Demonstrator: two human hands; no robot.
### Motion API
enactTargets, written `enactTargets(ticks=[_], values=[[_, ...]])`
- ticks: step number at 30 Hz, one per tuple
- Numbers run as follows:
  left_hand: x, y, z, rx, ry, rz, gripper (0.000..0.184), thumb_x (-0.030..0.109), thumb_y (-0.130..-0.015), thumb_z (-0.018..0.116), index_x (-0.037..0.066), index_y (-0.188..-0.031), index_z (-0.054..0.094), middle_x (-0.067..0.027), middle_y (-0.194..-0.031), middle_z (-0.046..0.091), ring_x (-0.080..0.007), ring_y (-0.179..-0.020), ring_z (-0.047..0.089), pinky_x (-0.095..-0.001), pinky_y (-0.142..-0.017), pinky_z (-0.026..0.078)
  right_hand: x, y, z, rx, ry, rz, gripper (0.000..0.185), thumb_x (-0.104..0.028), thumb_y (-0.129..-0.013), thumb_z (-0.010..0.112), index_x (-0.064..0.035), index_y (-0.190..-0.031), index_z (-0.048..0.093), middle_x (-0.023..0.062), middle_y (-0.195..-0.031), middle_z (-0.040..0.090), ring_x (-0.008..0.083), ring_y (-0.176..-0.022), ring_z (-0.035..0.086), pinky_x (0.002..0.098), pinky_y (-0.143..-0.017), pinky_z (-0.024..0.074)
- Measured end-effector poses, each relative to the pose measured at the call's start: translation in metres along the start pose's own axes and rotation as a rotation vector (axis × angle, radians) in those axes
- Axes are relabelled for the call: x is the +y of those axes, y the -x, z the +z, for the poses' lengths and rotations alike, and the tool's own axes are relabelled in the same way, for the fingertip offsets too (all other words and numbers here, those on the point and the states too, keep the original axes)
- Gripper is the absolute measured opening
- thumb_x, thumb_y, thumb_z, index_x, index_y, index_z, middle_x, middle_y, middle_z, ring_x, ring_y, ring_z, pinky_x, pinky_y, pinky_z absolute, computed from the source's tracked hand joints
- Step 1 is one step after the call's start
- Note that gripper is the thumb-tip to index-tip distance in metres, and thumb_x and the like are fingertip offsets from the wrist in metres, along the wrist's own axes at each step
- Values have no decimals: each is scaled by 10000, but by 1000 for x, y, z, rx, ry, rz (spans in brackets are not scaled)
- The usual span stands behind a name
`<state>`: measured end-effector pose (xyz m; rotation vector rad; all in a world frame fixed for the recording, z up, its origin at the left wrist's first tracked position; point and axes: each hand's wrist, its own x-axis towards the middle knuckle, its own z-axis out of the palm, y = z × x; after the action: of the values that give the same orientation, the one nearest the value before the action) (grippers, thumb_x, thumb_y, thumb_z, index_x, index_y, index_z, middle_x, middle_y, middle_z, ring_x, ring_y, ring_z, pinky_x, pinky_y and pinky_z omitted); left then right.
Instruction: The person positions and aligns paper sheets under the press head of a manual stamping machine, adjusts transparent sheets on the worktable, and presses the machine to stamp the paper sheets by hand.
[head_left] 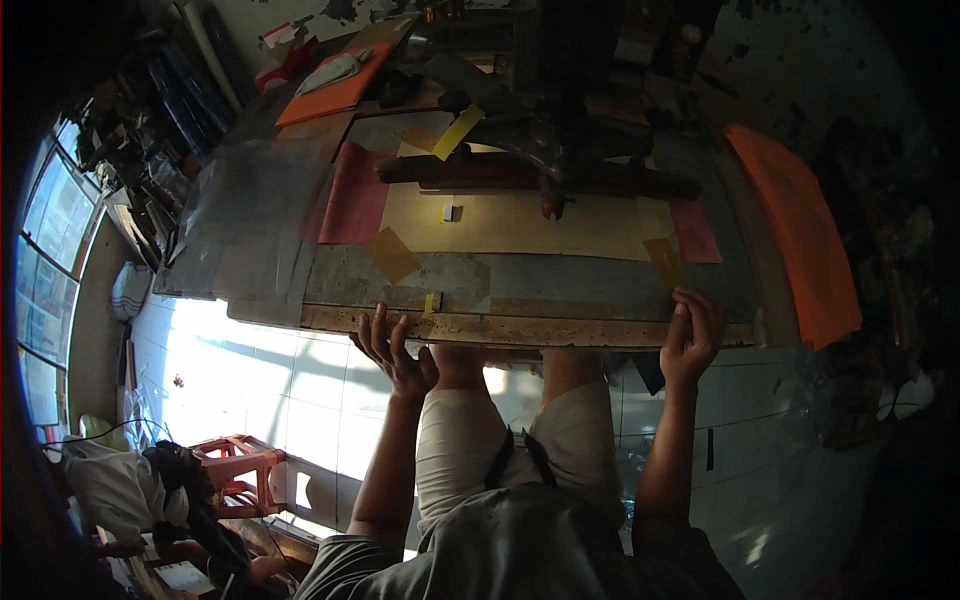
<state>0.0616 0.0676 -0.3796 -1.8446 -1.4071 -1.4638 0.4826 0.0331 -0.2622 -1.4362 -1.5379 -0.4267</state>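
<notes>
My left hand (pixel 398 360) rests at the front wooden edge (pixel 540 330) of the worktable, its fingers apart and holding nothing. At the right end of that edge is my right hand (pixel 692 335), fingers bent in towards the thumb. Anything between those fingertips is too small to make out. Just beyond them lies a brown tape strip (pixel 664 262) at the corner of a long cream sheet (pixel 540 235). Another brown strip (pixel 394 256) sits at the sheet's left corner. A small yellow piece (pixel 432 302) is near my left fingers.
A dark metal press frame with a horizontal bar (pixel 540 176) stands over the sheet. Pink sheets (pixel 355 195) show at its ends. Orange sheets (pixel 795 235) lie right, with another orange stack (pixel 340 88) back left. A red plastic stool (pixel 240 470) stands on the tiled floor.
</notes>
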Motion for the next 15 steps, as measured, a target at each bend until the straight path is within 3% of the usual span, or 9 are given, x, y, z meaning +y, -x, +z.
enactTargets(ticks=[5, 8, 11, 12, 15], values=[[8, -12, -17, -59, -6, -17, 547, 414, -1058, 429, 98, -1473, 596, -207, -1540, 578, -440, -1518, 426, -608, -1259, 230, -3, -4, -2, -37, -39, 15, 105, -83, -1021, 678, -43, -1068, 763, 68, -1122, 781, 285, -1084, 711, 437, -1001, 504], [19, -36, -35, -32, 53, -46, 485, 367, -1045, 497, 103, -1420, 655, -149, -1401, 694, -354, -1394, 569, -517, -1219, 278, -4, -11, -10, -153, -52, 26, 136, -112, -1025, 695, -34, -1118, 759, 80, -1191, 768, 298, -1117, 698, 442, -1018, 499], [17, -72, -59, -168, -2, -123, 363, 271, -1015, 584, 106, -1311, 714, -83, -1245, 765, -290, -1208, 667, -463, -1144, 325, -12, -26, -19, -276, -87, 34, 235, -162, -1028, 722, -21, -1216, 734, 125, -1274, 735, 338, -1187, 672, 458, -1054, 490], [14, -88, -61, -146, 53, -104, 240, 151, -992, 621, 96, -1188, 749, -43, -1137, 784, -266, -1049, 695, -447, -1063, 372, -12, -33, -20, -324, -96, 44, 271, -180, -1032, 725, -18, -1249, 723, 141, -1300, 725, 350, -1221, 661, 464, -1079, 484], [15, -144, -58, -260, 214, -109, 175, 155, -1020, 638, 75, -1124, 753, -73, -1028, 781, -282, -962, 700, -393, -930, 454, -9, -60, -11, -476, -139, 98, 380, -236, -1046, 724, -6, -1346, 685, 188, -1387, 685, 380, -1334, 615, 480, -1154, 458]])
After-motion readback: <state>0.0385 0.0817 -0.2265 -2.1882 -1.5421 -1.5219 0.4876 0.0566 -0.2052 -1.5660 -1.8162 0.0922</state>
